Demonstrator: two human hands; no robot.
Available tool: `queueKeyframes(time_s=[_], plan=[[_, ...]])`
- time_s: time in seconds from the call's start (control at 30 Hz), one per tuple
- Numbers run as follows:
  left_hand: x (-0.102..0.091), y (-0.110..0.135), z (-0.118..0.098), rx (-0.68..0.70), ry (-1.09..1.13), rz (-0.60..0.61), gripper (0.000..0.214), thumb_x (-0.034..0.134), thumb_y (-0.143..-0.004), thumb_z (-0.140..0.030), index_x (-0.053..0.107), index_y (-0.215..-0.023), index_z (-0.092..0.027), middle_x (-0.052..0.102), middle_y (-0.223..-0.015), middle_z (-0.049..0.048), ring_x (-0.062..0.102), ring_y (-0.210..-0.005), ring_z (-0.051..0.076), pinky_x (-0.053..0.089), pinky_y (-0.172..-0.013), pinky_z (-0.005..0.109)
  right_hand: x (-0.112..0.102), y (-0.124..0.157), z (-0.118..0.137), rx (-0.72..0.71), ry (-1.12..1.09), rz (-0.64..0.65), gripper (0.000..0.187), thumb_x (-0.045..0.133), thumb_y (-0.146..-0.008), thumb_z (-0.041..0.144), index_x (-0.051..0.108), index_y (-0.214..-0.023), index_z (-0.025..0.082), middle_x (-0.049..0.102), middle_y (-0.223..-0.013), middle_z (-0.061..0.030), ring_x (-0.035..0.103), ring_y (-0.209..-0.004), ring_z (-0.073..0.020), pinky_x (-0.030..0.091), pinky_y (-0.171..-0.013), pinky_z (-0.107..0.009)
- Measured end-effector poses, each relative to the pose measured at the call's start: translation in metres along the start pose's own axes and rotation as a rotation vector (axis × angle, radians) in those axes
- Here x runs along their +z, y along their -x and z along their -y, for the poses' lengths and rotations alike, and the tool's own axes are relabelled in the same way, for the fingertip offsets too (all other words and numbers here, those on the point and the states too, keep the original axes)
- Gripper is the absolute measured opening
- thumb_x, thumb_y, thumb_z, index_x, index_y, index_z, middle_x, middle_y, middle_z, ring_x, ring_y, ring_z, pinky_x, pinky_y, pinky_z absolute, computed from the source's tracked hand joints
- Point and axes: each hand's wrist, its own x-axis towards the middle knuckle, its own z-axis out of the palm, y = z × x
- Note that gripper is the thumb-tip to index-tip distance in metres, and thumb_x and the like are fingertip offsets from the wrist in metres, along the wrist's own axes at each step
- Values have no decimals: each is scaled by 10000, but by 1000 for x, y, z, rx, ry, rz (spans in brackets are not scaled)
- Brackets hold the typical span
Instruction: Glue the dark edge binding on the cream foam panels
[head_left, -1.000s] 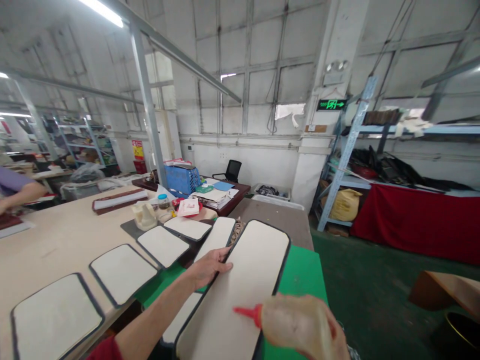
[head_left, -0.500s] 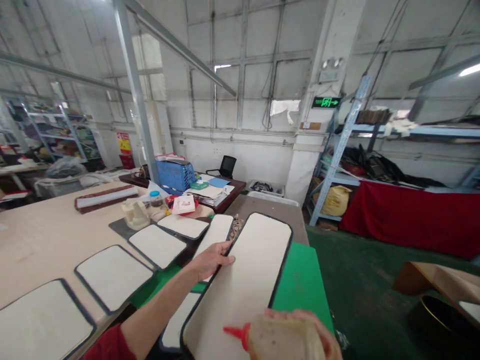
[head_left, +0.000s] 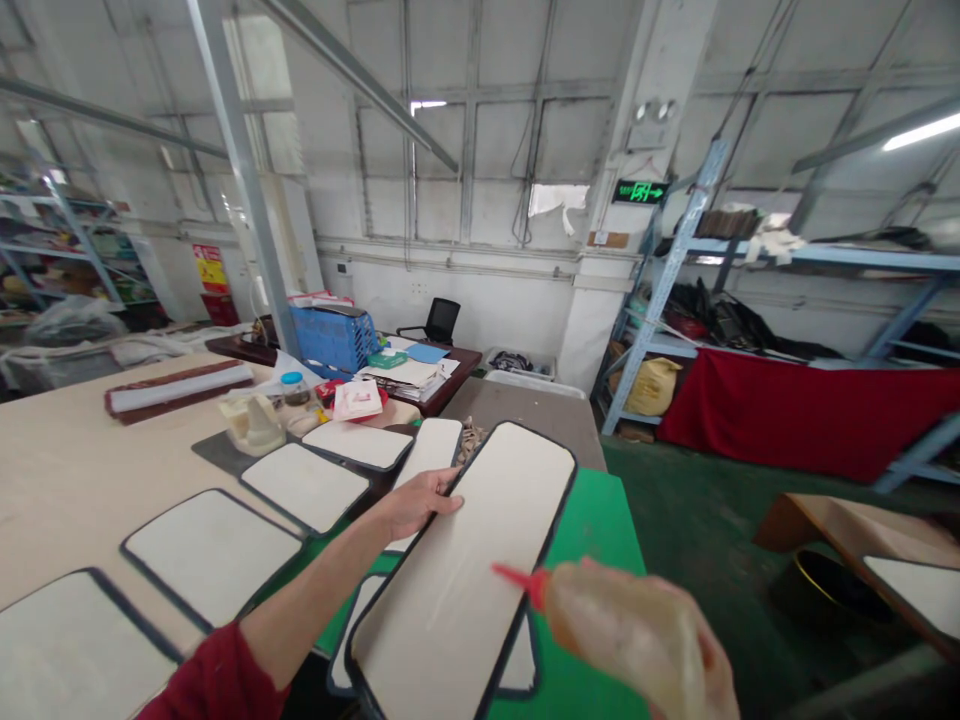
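Observation:
My left hand (head_left: 421, 505) grips the left edge of a long white panel (head_left: 487, 520) with rounded corners and a dark rim, thumb on its face. The panel is tilted above the green table surface (head_left: 600, 520). In my right hand (head_left: 705, 640) is a squeeze bottle (head_left: 619, 625), cloudy and yellowish, with a red nozzle (head_left: 517, 582) pointing left over the panel's face. A faint streak shows on the panel left of the nozzle. Beneath lies another white panel (head_left: 519, 660), mostly covered. A narrower white panel (head_left: 426, 455) lies behind my left hand.
Several dark-rimmed white panels (head_left: 214, 550) lie in a row along the beige table (head_left: 52, 470) at left. A tape dispenser (head_left: 253, 425), a blue-lidded jar (head_left: 295, 388) and a blue basket (head_left: 330, 340) stand farther back. At right are a blue shelf rack (head_left: 667, 290) and a black bin (head_left: 825, 590).
My right hand has moved the bottle up and to the right, so its nozzle sits higher over the panel. My left hand keeps its hold. The camera view has turned slightly right.

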Motion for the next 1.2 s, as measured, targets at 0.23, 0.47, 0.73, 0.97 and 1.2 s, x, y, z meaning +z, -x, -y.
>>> queueKeyframes(time_s=[0.23,0.47,0.73,0.97,1.2], plan=[[-4,-7,2,-29,27,41,908,947,-580,-282,593,-1408,-164,785,-1066,129,751,-892,252,567,-813,312,13,14,-16,137,-89,-54,470,1002,-440,395,778,-836,274,745,-798,-87,696,-621,-252,577,-507,-296],[0,-12,1,1,-3,75,750,897,-602,-237,666,-1310,-145,782,-1071,132,746,-879,248,567,-795,309,42,-14,-19,-38,-95,-270,624,1001,-402,233,707,-952,230,742,-905,17,699,-798,-145,574,-760,-191],[5,-19,7,24,-19,26,755,861,-604,-203,657,-1330,-159,782,-1065,117,745,-868,252,559,-787,308,51,-10,-27,13,-10,-158,624,988,-421,280,714,-976,198,749,-913,-60,710,-783,-215,602,-671,-263],[9,-24,6,46,2,40,725,847,-627,-191,660,-1327,-168,785,-1048,103,744,-877,254,560,-780,309,46,-26,-35,15,0,-163,663,997,-401,300,710,-990,194,740,-900,-45,690,-784,-196,589,-707,-257],[3,-24,6,8,16,21,616,865,-598,-184,726,-1197,-152,791,-1018,97,743,-884,244,559,-817,307,35,-28,-23,-59,-27,-220,616,999,-406,255,725,-958,253,745,-919,16,687,-818,-146,570,-761,-200]])
